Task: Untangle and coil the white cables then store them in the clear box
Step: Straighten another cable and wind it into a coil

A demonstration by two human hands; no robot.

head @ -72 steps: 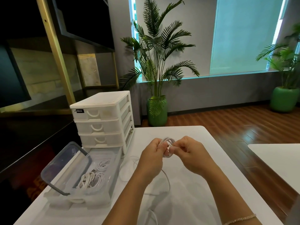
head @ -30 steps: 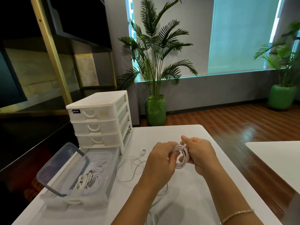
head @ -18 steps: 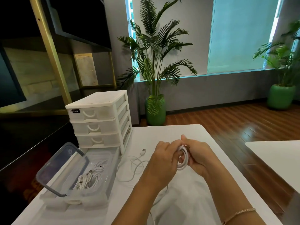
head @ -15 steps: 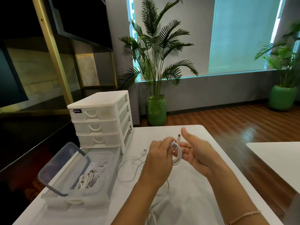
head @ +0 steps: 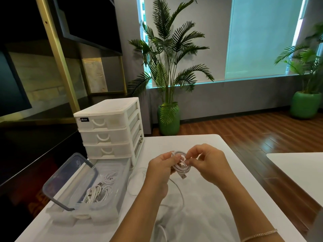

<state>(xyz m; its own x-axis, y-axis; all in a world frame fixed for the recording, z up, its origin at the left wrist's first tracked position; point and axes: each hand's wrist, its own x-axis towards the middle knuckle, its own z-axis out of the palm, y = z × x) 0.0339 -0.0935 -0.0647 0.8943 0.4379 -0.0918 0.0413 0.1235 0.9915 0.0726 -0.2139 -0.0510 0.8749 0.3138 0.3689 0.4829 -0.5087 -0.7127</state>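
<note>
White cable coil (head: 181,167) pinched between left hand (head: 161,165) and right hand (head: 208,163), clear box (head: 111,205) left; drawer unit (head: 111,130) behind

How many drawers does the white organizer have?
3, stacked in the white organizer: top drawer, middle drawer, bottom drawer. None look hidden.

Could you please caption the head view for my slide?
Both hands, left hand and right hand, hold a coiled white cable beside the open clear box.

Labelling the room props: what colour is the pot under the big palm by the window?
Green, a glossy pot, seen in the head view.
</note>
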